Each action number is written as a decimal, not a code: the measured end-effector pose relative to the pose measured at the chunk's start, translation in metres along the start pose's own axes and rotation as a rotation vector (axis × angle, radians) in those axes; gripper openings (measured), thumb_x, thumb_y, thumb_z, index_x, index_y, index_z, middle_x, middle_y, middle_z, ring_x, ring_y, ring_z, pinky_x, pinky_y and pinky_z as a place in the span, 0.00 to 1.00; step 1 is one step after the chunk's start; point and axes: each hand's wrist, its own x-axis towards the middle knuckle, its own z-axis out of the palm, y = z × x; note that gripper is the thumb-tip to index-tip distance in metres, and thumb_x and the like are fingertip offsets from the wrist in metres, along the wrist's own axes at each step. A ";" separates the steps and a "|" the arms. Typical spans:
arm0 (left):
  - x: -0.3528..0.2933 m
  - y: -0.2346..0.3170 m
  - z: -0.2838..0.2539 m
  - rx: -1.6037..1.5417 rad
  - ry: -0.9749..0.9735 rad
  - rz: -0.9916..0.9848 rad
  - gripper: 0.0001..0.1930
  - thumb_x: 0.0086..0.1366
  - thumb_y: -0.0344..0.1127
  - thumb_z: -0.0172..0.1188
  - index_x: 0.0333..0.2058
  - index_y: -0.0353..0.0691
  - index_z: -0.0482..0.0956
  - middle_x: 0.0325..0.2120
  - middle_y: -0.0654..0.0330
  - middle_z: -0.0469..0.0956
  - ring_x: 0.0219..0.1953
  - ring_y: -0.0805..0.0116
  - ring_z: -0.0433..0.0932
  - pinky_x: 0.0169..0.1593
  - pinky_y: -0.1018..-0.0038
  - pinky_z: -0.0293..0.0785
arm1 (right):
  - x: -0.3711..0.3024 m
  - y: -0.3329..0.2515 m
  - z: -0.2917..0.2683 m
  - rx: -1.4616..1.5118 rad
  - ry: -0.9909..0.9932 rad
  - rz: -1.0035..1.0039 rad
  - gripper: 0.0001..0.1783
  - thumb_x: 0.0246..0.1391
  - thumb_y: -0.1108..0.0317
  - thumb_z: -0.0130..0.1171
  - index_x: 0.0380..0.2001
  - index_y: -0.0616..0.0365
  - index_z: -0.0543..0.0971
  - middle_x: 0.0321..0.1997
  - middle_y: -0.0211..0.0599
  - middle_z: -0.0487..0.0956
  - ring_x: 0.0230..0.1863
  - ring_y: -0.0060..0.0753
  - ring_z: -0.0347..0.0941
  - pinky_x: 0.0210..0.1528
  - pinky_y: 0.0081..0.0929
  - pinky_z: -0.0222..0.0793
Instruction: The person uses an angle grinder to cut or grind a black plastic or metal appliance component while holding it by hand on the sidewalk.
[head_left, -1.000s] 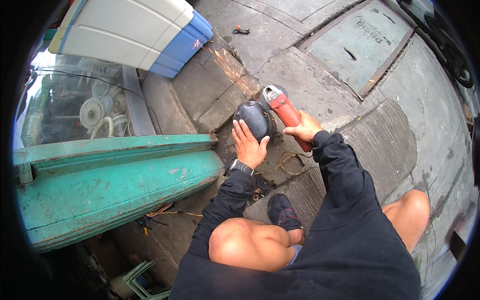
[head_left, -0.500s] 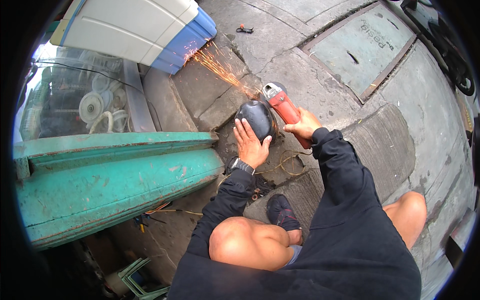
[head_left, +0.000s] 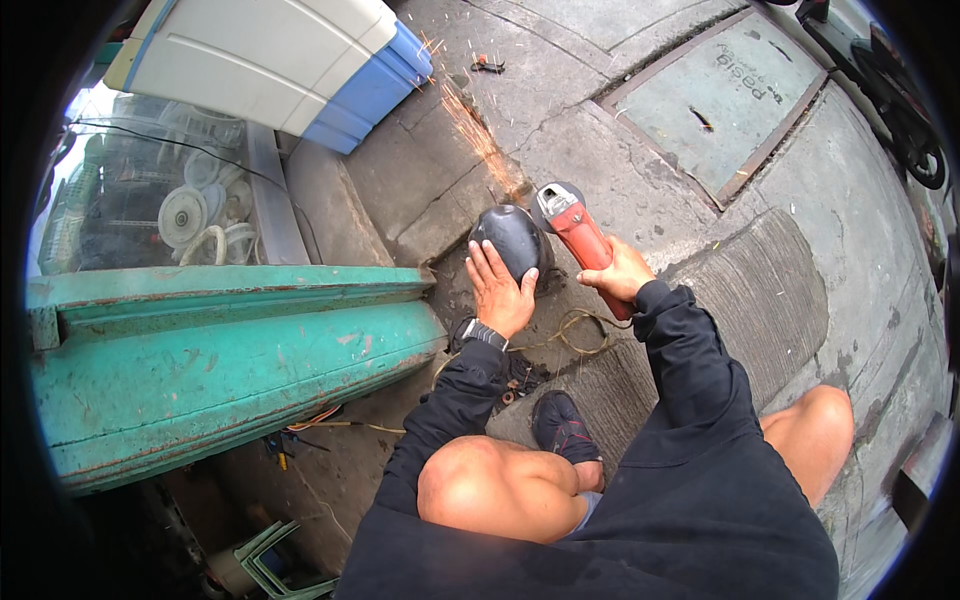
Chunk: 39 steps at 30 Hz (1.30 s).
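My left hand (head_left: 499, 296) lies flat with spread fingers on the near side of a black rounded, dome-like object (head_left: 510, 238), which rests on the ground. What the object is I cannot make out. Wrapped round the red body of an angle grinder (head_left: 580, 236) is my right hand (head_left: 622, 277). The grinder's metal head and disc (head_left: 546, 205) are at the right of the black object, with a narrow gap seeming to part them. Orange sparks (head_left: 470, 130) streak away from near the disc toward the far side.
A white and blue box (head_left: 365, 95) stands at the far left, above a glass-sided case (head_left: 150, 190). Along the left runs a green metal piece (head_left: 240, 350). A yellowish cord (head_left: 580, 345) loops near my shoe (head_left: 562, 425). Beyond lie a metal ground cover (head_left: 720, 100) and a motorcycle (head_left: 890, 100).
The grinder and my right hand have shifted a little right, off the black object's edge. The spark stream now points farther from the box and looks thinner. My left hand stays put.
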 end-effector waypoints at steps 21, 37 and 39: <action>-0.001 0.007 -0.002 -0.001 -0.018 -0.014 0.51 0.74 0.57 0.56 0.75 0.23 0.39 0.75 0.27 0.38 0.75 0.21 0.43 0.76 0.41 0.44 | 0.047 -0.023 0.003 0.019 -0.036 -0.001 0.45 0.40 0.48 0.80 0.55 0.68 0.75 0.49 0.60 0.84 0.51 0.54 0.84 0.54 0.42 0.77; -0.001 0.005 -0.001 -0.003 -0.007 -0.025 0.52 0.74 0.57 0.57 0.75 0.24 0.38 0.76 0.28 0.36 0.76 0.22 0.41 0.77 0.42 0.42 | 0.006 -0.008 -0.002 0.036 -0.008 0.004 0.45 0.39 0.48 0.80 0.54 0.67 0.76 0.50 0.59 0.84 0.52 0.54 0.82 0.55 0.43 0.76; 0.000 0.005 -0.001 -0.008 -0.005 -0.023 0.52 0.74 0.57 0.56 0.75 0.24 0.38 0.76 0.28 0.36 0.76 0.22 0.41 0.77 0.42 0.42 | 0.004 -0.001 -0.001 0.039 -0.007 0.005 0.45 0.40 0.47 0.80 0.54 0.67 0.76 0.50 0.59 0.84 0.52 0.53 0.83 0.55 0.43 0.76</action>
